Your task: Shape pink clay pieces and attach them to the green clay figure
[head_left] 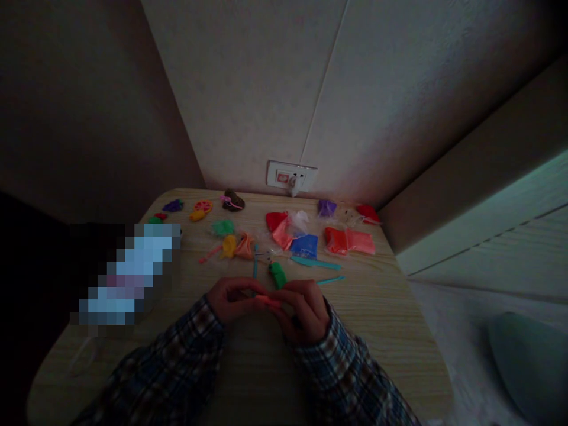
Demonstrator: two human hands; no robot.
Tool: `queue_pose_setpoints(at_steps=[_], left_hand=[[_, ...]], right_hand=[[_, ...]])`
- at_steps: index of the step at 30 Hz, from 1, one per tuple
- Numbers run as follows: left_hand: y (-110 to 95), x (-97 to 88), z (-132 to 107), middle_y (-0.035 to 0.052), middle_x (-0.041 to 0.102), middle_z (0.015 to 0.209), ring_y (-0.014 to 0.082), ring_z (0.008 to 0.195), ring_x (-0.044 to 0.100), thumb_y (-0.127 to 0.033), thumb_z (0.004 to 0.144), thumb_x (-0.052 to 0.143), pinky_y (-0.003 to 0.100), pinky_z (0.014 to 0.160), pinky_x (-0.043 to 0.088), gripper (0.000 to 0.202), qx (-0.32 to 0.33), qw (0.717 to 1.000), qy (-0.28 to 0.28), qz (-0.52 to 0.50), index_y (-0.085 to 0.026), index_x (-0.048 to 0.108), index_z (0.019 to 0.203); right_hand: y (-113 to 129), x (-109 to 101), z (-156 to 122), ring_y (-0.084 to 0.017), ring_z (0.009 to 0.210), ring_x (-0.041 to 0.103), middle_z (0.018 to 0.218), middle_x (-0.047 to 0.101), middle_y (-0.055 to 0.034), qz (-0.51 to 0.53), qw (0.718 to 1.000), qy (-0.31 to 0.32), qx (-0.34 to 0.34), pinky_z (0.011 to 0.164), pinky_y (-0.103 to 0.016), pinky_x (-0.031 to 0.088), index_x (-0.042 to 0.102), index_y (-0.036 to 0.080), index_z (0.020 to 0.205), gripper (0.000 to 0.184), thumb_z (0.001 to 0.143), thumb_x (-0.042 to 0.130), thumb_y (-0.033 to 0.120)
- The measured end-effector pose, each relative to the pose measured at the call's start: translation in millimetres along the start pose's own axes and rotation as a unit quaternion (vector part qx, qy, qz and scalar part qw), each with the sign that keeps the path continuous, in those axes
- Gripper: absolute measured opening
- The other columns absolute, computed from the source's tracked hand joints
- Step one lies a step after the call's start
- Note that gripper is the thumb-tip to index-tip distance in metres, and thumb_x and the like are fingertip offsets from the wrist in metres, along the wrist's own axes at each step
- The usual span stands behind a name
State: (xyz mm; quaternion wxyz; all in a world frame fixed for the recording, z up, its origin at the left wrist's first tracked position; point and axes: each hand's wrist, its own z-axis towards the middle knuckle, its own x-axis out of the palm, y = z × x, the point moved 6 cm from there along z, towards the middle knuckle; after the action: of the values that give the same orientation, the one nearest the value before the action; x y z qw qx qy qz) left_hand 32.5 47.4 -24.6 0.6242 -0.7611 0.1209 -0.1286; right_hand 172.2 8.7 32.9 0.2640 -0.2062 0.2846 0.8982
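Observation:
My left hand (231, 299) and my right hand (302, 307) meet over the middle of a light wooden table (386, 331). Both pinch a small pink-orange strip of clay (267, 302) stretched between their fingertips. Plaid sleeves cover both forearms. A green clay lump (277, 274) lies just beyond the hands. Thin teal modelling tools (315, 262) rest next to it.
Clay pieces and packets in red (348, 241), blue (305, 245), yellow (229, 245), green (222, 227) and purple (327, 207) are scattered across the table's far half. A wall socket (290, 176) sits behind. A blurred bright patch (128, 272) lies at the left. The room is dim.

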Motion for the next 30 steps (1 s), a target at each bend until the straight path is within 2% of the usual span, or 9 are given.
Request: queue_pose_setpoints(at_steps=[6, 12, 16, 23, 26, 30], left_hand=[[-3.4, -0.5, -0.4, 0.0041, 0.068, 0.066, 0.0148, 0.061, 0.062, -0.029, 0.063, 0.072, 0.019, 0.052, 0.046, 0.017, -0.004, 1.0, -0.003, -0.001, -0.013, 0.068, 0.067], [-5.2, 7.2, -3.2, 0.0008, 0.071, 0.067, 0.0125, 0.059, 0.064, -0.025, 0.059, 0.076, 0.018, 0.056, 0.049, 0.015, -0.05, 0.995, -0.006, -0.084, -0.016, 0.069, 0.068], [-5.0, 12.9, -2.6, -0.0001, 0.072, 0.067, 0.0125, 0.064, 0.065, -0.028, 0.058, 0.077, 0.018, 0.061, 0.05, 0.015, -0.062, 0.992, 0.014, -0.112, -0.017, 0.071, 0.067], [-3.7, 17.9, -2.1, -0.0037, 0.071, 0.062, 0.0098, 0.06, 0.063, -0.037, 0.052, 0.08, 0.016, 0.061, 0.048, 0.024, -0.081, 0.984, 0.041, -0.156, -0.019, 0.071, 0.065], [-4.3, 18.7, -2.6, -0.0034, 0.07, 0.061, 0.0102, 0.06, 0.063, -0.037, 0.053, 0.079, 0.017, 0.061, 0.048, 0.025, -0.08, 0.984, 0.036, -0.153, -0.017, 0.069, 0.063], [-4.3, 21.2, -1.8, -0.0027, 0.068, 0.063, 0.0105, 0.063, 0.06, -0.031, 0.055, 0.078, 0.018, 0.063, 0.046, 0.021, -0.054, 0.991, 0.045, -0.113, -0.015, 0.069, 0.064]], right_hand=[[-2.3, 1.9, 0.5, -0.016, 0.07, 0.057, 0.075, 0.06, -0.0067, 0.014, 1.0, -0.005, -0.008, 0.06, -0.029, 0.049, 0.062, 0.015, 0.089, 0.012, 0.082, 0.056, 0.022], [-1.4, 2.4, 1.0, -0.016, 0.069, 0.056, 0.074, 0.06, -0.0062, 0.017, 1.0, 0.0, -0.01, 0.059, -0.028, 0.048, 0.062, 0.015, 0.089, 0.011, 0.081, 0.056, 0.02], [-1.2, 7.1, -0.1, -0.017, 0.073, 0.058, 0.079, 0.061, -0.0074, 0.01, 1.0, 0.024, -0.006, 0.062, -0.03, 0.049, 0.062, 0.015, 0.097, 0.018, 0.083, 0.055, 0.025], [-0.2, 8.7, -0.5, -0.016, 0.073, 0.057, 0.081, 0.061, -0.0063, 0.006, 0.999, 0.037, -0.019, 0.063, -0.029, 0.049, 0.065, 0.018, 0.088, 0.012, 0.083, 0.055, 0.023], [0.2, 10.2, -1.1, -0.017, 0.075, 0.058, 0.084, 0.062, -0.0071, 0.009, 0.999, 0.041, -0.026, 0.063, -0.03, 0.049, 0.063, 0.017, 0.091, 0.014, 0.083, 0.054, 0.023], [-0.3, 11.2, -2.4, -0.015, 0.075, 0.059, 0.084, 0.062, -0.0059, 0.03, 0.999, 0.035, -0.028, 0.064, -0.028, 0.05, 0.062, 0.018, 0.083, 0.01, 0.084, 0.053, 0.021]])
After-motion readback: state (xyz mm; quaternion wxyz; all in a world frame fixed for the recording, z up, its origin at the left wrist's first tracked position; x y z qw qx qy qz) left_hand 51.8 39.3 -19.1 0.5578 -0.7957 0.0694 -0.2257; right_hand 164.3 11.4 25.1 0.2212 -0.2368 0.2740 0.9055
